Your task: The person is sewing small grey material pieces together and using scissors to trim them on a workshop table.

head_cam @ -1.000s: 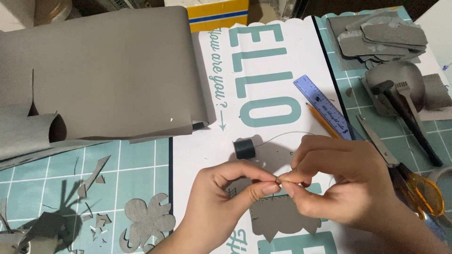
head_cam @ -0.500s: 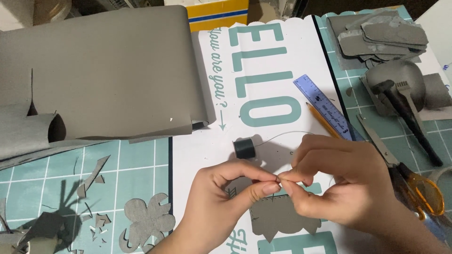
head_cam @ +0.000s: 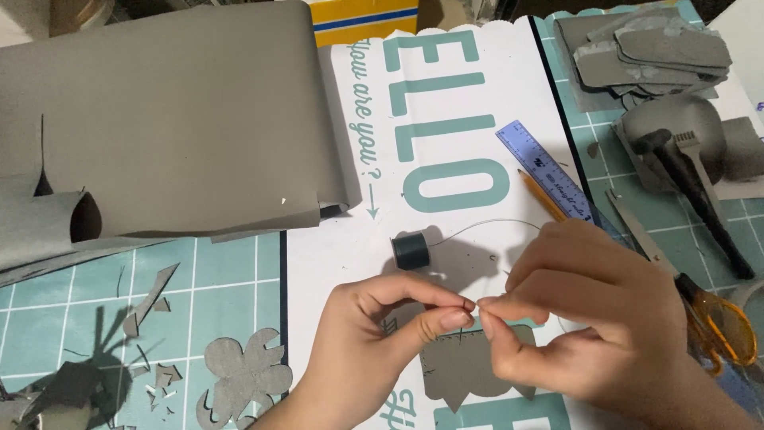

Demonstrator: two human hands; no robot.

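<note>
My left hand and my right hand meet fingertip to fingertip at the lower middle, pinching something very thin, likely a needle and the end of a thread. The thread curves up and back to a dark spool lying on the white printed sheet just above my left hand. Under my hands lies a grey cut-out piece with stitch marks along its edge. Which hand holds the needle is too small to tell.
A large grey sheet curls over the upper left. A grey flower cut-out and scraps lie on the teal cutting mat. Right side: blue ruler, pencil, orange-handled scissors, black punch tool, stacked grey pieces.
</note>
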